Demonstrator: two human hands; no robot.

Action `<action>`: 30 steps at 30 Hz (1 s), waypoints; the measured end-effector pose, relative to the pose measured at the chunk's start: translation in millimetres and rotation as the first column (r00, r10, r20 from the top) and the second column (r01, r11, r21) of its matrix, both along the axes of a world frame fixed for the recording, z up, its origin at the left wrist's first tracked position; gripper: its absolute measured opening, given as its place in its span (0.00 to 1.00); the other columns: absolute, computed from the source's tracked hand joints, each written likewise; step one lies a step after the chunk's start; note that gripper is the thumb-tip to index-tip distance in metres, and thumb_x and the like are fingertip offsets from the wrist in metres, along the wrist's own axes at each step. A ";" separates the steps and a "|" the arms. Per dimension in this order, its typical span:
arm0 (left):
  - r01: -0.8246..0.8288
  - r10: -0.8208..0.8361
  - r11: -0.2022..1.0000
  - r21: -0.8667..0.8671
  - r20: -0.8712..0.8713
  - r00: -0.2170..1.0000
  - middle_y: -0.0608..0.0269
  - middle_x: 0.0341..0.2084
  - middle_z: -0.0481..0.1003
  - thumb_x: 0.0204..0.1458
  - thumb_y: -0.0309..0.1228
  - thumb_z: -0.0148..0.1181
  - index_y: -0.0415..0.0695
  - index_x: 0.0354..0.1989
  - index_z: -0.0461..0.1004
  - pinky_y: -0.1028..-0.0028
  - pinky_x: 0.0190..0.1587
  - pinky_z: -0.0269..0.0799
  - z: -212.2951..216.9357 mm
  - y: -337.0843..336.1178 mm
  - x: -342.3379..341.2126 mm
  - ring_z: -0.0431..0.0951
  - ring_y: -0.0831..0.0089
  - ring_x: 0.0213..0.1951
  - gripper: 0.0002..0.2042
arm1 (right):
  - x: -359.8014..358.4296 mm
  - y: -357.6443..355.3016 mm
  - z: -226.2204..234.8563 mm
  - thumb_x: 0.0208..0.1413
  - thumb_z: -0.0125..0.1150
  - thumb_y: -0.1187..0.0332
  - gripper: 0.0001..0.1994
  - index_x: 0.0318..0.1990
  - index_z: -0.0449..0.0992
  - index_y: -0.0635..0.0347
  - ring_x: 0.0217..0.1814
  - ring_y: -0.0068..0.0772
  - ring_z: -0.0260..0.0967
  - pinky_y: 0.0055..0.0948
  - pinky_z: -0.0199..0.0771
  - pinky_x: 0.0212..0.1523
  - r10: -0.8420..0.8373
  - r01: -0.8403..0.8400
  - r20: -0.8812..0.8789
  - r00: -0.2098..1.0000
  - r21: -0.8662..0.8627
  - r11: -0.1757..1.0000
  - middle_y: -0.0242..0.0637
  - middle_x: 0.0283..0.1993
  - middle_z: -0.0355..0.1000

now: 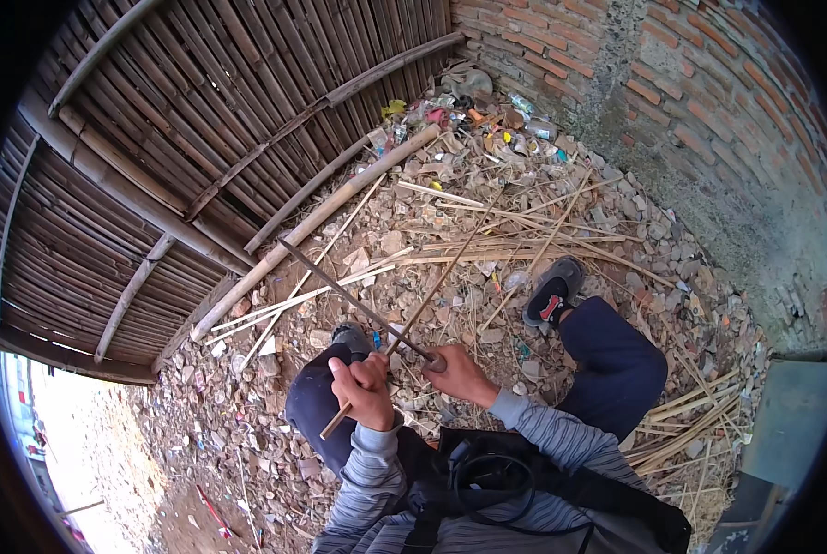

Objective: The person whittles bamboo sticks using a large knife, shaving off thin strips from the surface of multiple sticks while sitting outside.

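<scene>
My left hand (363, 392) is closed around a thin bamboo strip (443, 275), close to its lower end. From there the strip slants up and to the right over the stony ground. My right hand (461, 377) grips the handle of a long, narrow, dark blade (340, 289), which looks like a knife. The blade points up and to the left, crossing the strip just above my left hand. Whether blade and strip touch at the crossing I cannot tell. Both hands are between my bent knees.
Several pale bamboo strips (487, 251) lie ahead on the rubble, with another bundle (686, 434) at right. A thick bamboo pole (340, 217) lies along the bamboo-slat wall (238, 83). A brick wall (700, 102) stands at right, with litter (487, 115) in the corner.
</scene>
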State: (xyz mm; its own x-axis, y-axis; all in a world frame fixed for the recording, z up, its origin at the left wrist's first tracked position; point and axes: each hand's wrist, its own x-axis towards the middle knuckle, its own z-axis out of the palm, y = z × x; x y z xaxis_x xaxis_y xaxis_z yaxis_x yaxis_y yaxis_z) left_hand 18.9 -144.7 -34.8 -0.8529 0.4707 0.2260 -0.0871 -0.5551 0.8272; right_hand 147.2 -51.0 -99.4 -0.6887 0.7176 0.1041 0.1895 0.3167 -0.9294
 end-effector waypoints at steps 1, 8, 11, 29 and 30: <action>-0.005 0.005 1.000 -0.008 -0.009 1.000 0.68 0.08 0.49 0.76 0.44 0.32 0.49 0.13 0.47 0.64 0.31 0.63 1.0 -0.7 -1.2 0.48 0.72 0.14 0.31 | 0.8 0.4 9.5 0.52 0.67 0.67 0.11 0.30 0.77 0.68 0.21 0.46 0.68 0.43 0.69 0.28 0.001 -0.001 0.001 1.000 0.002 1.000 0.49 0.20 0.70; 0.048 -0.046 0.999 0.021 -0.075 0.996 0.69 0.08 0.48 0.76 0.43 0.31 0.49 0.13 0.46 0.64 0.31 0.62 3.0 -3.4 6.7 0.47 0.73 0.14 0.31 | 4.6 -3.4 22.7 0.52 0.69 0.67 0.13 0.30 0.76 0.72 0.21 0.50 0.67 0.44 0.67 0.28 0.139 -0.136 0.075 0.987 -0.038 0.990 0.52 0.19 0.68; -0.031 0.030 0.999 -0.013 -0.056 0.998 0.70 0.08 0.48 0.76 0.43 0.31 0.48 0.13 0.46 0.64 0.31 0.62 -1.2 1.9 2.9 0.46 0.74 0.14 0.31 | 7.1 9.0 -8.0 0.51 0.69 0.67 0.14 0.27 0.74 0.72 0.20 0.47 0.65 0.45 0.66 0.27 0.104 -0.099 0.078 0.992 -0.064 0.993 0.50 0.17 0.66; 0.022 -0.027 0.999 -0.032 -0.173 0.985 0.71 0.08 0.46 0.76 0.41 0.31 0.50 0.11 0.45 0.65 0.27 0.61 2.0 -4.8 1.2 0.43 0.75 0.12 0.31 | 17.7 23.5 -29.1 0.50 0.67 0.65 0.14 0.28 0.76 0.71 0.27 0.59 0.73 0.50 0.71 0.34 0.047 -0.036 0.245 0.968 -0.046 0.998 0.57 0.23 0.71; 0.013 -0.016 1.000 -0.018 -0.178 0.984 0.71 0.08 0.46 0.76 0.40 0.31 0.50 0.12 0.45 0.65 0.27 0.61 5.4 -6.0 -1.2 0.43 0.75 0.12 0.31 | 18.3 16.4 -16.0 0.50 0.67 0.65 0.14 0.28 0.76 0.71 0.27 0.59 0.73 0.50 0.71 0.34 0.050 -0.039 0.246 0.968 -0.051 0.998 0.57 0.23 0.71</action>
State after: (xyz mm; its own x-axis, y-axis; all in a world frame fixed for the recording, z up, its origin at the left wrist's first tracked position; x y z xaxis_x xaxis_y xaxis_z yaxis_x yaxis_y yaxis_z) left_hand 17.6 -150.7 -29.4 -0.7930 0.4874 0.3655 0.0545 -0.5407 0.8394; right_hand 165.4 -34.5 -115.4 -0.7201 0.6859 -0.1049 0.4018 0.2889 -0.8690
